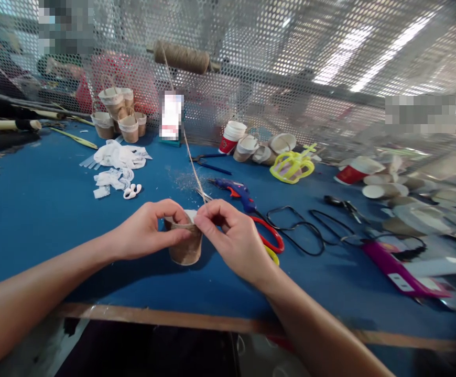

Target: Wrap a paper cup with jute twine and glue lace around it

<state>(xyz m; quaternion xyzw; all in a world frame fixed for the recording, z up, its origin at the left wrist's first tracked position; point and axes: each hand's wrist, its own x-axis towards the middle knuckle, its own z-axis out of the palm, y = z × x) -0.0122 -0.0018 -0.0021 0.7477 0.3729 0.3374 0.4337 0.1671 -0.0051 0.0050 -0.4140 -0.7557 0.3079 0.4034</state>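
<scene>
A small paper cup wrapped in brown twine (pixel 186 248) stands near the front of the blue table (pixel 39 209). My left hand (pixel 149 230) grips its left side near the rim, fingers closed on it. My right hand (pixel 231 235) pinches the twine strand (pixel 192 159) against the cup's rim. That strand runs up and back to a twine spool (pixel 181 56) hung on the perforated metal screen.
Red-handled scissors (pixel 269 238) and a blue glue gun (pixel 238 191) lie just right of my hands, with black cords (pixel 310 230) beyond. Twine-wrapped cups (pixel 120 118), white scraps (pixel 118 157), paper cups (pixel 251 144), a yellow crown (pixel 293 165) and a magenta tool (pixel 401 272) are spread around.
</scene>
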